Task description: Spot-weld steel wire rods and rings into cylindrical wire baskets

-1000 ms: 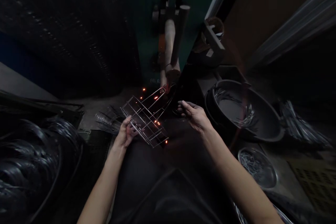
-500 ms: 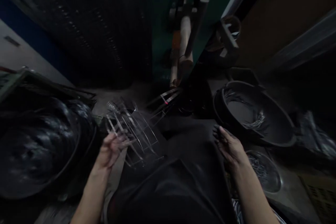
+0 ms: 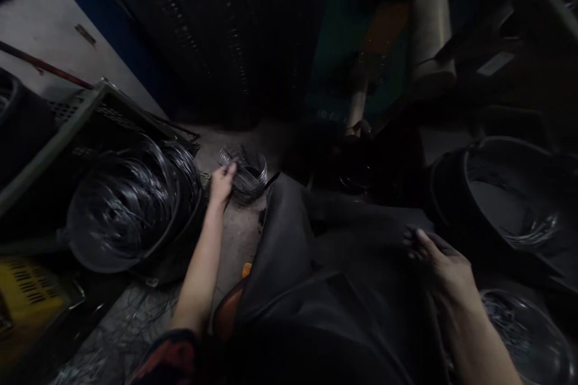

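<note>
My left hand [image 3: 222, 185] reaches out low, its fingers at the rim of a curved bundle of thin steel wire [image 3: 247, 175] on the concrete floor. Whether those fingers grip the wire, I cannot tell. My right hand [image 3: 442, 267] lies with its fingers apart on the dark apron [image 3: 307, 264] across my lap, touching nothing else. That hand is nearest a black basin [image 3: 451, 204] holding wire pieces.
A black basin of coiled wire [image 3: 90, 240] stands left of my left arm, before a green crate [image 3: 58, 138]. A round metal bowl of wire pieces [image 3: 524, 337] sits lower right. Wire scraps litter the floor [image 3: 112, 337]. A yellow crate [image 3: 27, 319] sits lower left.
My view has swung left. My left hand has moved from the wire frame, then out to the wire bundle on the floor. The orange sparks are gone, and my right hand has dropped to my lap.
</note>
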The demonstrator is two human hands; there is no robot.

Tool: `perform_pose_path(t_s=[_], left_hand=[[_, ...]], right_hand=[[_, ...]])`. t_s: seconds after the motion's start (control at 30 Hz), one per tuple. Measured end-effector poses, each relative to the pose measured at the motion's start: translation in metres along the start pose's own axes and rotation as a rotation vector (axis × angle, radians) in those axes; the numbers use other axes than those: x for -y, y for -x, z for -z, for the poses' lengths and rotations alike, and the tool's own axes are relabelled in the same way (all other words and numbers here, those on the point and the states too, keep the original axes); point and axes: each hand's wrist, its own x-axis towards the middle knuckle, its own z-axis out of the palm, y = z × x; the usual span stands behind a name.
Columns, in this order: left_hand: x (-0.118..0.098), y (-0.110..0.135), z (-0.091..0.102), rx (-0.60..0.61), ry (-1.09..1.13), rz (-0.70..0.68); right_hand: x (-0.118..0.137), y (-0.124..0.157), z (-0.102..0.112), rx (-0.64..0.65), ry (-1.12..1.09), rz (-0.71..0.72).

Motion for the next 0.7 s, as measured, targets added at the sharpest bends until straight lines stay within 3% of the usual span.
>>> perform_pose_path(t_s=[0.17, 0.3, 0.4, 0.5, 0.6, 0.7], left_hand=[[0.034, -0.025, -0.078, 0.189, -0.305, 0.061], [0.052, -0.033, -0.102, 0.217, -0.393, 0.096], [0.053, -0.042, -0.095, 0.151, -0.383, 0.102], [0.041, -0.055, -0.076, 0.014, -0.332, 0.105], [0.018, -0.061, -0.045, -0.186, -0.237, 0.109], [-0.011, -0.046, -0.003, -0.379, -0.106, 0.098]], right_hand=[[-0.044, -0.005, 0.017, -0.235, 0.631, 0.497], [-0.08, -0.012, 0.014, -0.212, 0.973, 0.996], [-0.09, -0.018, 0.011, -0.213, 1.095, 1.182], [-0.093, -0.025, 0.012, -0.261, 1.11, 1.243], [-0.094, -0.027, 0.013, -0.257, 1.111, 1.26], [-0.089, -0.025, 0.009, -0.232, 1.07, 1.285]])
